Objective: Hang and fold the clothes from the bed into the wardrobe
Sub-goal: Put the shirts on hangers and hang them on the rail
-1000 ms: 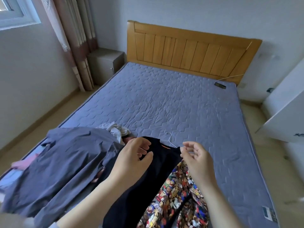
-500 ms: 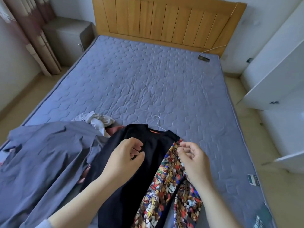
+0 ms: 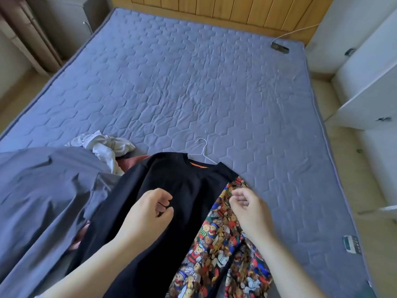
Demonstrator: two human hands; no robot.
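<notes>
A black sweatshirt (image 3: 171, 181) lies flat on the mattress (image 3: 193, 82) with the white wire hanger (image 3: 204, 147) in its neck; only the hook shows. Beside it on the right lies a garment printed with colourful bears (image 3: 214, 244). My left hand (image 3: 150, 209) hovers over the sweatshirt's chest, fingers loosely curled, holding nothing. My right hand (image 3: 247, 203) hangs over the top of the printed garment, also loosely curled and empty. A large grey-blue garment (image 3: 43, 190), a crumpled white one (image 3: 105, 145) and a bit of reddish cloth (image 3: 133, 161) lie at the left.
White wardrobe doors (image 3: 369, 100) stand open at the right of the bed. A phone on a cable (image 3: 279, 47) lies near the wooden headboard (image 3: 214, 7). A grey nightstand (image 3: 71, 18) is at the far left corner.
The view has tilted down and closer to the bed. Both hands drew back from the sweatshirt's collar and hanger toward me; the sweatshirt lies still.
</notes>
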